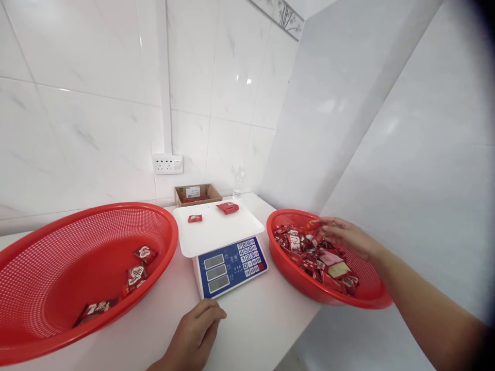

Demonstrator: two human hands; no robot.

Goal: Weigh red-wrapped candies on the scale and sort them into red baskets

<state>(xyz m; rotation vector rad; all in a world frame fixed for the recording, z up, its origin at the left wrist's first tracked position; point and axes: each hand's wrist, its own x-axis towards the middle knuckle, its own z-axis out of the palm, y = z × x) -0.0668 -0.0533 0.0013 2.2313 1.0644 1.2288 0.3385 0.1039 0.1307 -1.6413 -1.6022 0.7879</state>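
My right hand (346, 237) reaches over the far rim of the right red basket (286, 273), fingers stretched out and apart. Its fingertips are at a heap of red wrapped snack packets (305, 250), beside a small red-orange wrapper; no firm grip on it shows. My left hand (195, 332) rests on the white table by the front of the scale, fingers curled in, with nothing visible in them. The digital scale (232, 265) has a blue keypad panel and a white pan (216, 232). On the pan lie a small red packet (195, 218) and a larger red packet (228, 207).
At left stands a large red mesh basket (88, 216) with several dark red packets (135, 275) inside. Behind the scale are an open cardboard box (198, 194) and a clear plastic bottle (237, 183). A wall socket (168, 164) sits above. The table's right edge runs beneath the right basket.
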